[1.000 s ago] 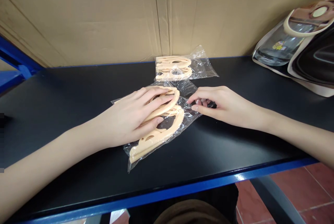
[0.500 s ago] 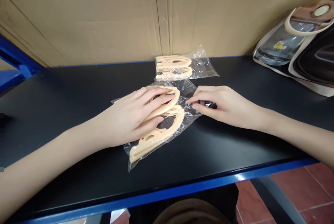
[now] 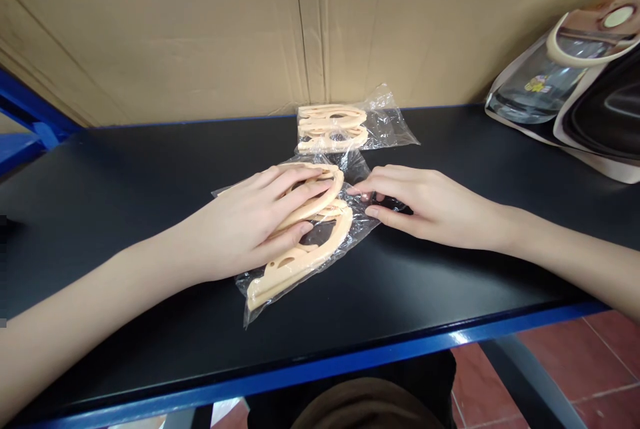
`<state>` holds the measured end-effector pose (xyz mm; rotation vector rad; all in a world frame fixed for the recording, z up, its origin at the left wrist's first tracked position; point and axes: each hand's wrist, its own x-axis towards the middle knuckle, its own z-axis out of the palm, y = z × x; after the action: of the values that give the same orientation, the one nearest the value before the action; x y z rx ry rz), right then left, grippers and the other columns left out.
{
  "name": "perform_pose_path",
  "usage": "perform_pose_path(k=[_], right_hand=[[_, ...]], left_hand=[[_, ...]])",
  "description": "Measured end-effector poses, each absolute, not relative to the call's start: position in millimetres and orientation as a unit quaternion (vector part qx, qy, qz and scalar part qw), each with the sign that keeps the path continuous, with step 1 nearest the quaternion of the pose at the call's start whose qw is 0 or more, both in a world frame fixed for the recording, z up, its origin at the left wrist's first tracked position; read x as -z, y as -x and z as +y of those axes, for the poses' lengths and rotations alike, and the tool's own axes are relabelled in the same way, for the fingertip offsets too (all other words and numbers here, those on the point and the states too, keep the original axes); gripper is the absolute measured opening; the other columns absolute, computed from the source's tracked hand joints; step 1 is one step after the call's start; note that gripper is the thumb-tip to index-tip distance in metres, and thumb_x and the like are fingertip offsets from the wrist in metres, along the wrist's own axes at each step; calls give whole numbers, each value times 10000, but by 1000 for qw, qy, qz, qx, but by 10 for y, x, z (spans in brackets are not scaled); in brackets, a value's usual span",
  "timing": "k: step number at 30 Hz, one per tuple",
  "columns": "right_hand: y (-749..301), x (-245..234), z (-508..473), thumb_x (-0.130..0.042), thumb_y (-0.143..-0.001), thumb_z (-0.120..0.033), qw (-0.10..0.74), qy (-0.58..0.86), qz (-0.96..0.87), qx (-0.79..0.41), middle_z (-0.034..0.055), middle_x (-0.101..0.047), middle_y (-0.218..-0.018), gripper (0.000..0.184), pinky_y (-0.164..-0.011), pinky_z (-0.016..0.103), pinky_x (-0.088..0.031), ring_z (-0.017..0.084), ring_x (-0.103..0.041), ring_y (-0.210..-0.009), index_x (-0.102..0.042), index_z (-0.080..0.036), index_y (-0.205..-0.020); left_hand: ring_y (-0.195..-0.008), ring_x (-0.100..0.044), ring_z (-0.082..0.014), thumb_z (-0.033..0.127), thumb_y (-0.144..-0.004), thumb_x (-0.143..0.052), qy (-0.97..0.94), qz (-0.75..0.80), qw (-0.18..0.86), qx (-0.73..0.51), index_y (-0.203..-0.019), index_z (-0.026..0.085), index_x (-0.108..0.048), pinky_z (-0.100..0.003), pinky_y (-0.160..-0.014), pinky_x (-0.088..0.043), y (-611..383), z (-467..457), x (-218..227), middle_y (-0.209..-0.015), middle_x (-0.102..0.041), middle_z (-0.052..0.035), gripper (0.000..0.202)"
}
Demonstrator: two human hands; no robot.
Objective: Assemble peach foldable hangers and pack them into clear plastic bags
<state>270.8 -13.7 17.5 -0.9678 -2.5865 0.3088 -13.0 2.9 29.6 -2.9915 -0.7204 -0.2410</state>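
Note:
A clear plastic bag [image 3: 280, 279] of peach-coloured plastic hangers lies on the black table [image 3: 125, 176], slanting from near left to far right. My left hand [image 3: 250, 222] lies flat on top of it with the fingers stretched out, pressing the hangers down. My right hand [image 3: 425, 206] rests at the bag's right, open end. Its thumb and fingers pinch the loose plastic flap there.
A second bag of the same hangers [image 3: 333, 128] lies further back by the cardboard wall [image 3: 200, 29]. Printed product packages [image 3: 575, 76] lean at the far right. The table's blue front edge [image 3: 350, 362] runs close to me, with red floor tiles [image 3: 610, 382] below.
My right hand has crept a little to the left along the bag's flap, closer to the hangers. My left hand and the bag have stayed put.

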Motion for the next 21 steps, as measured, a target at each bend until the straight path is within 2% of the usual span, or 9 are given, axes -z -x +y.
perform_pose_path(k=[5,12,21], right_hand=[[-2709,-151,-147,-527,-983,-315,191,376,-898,-126,59,-688,-1081,479,-810,361,-536,199,-647,-899,-467,-229,-1451],[-2711,-167,-130,-465,-1015,-302,175,332,-922,-100,97,-673,-1082,315,-852,388,-526,235,-633,-997,-625,-184,-1259],[-2718,-179,-135,-451,-1021,-306,163,326,-926,-99,106,-658,-1113,339,-861,400,-525,249,-629,-1037,-622,-169,-1279]], left_hand=[[-1423,-393,-289,333,-1057,-368,970,-230,30,77,-1531,155,-379,-483,-1166,-373,127,31,-304,-1553,-447,-126,507],[-1439,-376,-284,334,-1056,-376,970,-231,30,73,-1540,164,-365,-472,-1177,-358,132,33,-302,-1572,-428,-113,513],[-1431,-381,-289,340,-1056,-370,970,-231,35,68,-1537,148,-373,-471,-1167,-365,134,30,-299,-1573,-424,-120,518]])
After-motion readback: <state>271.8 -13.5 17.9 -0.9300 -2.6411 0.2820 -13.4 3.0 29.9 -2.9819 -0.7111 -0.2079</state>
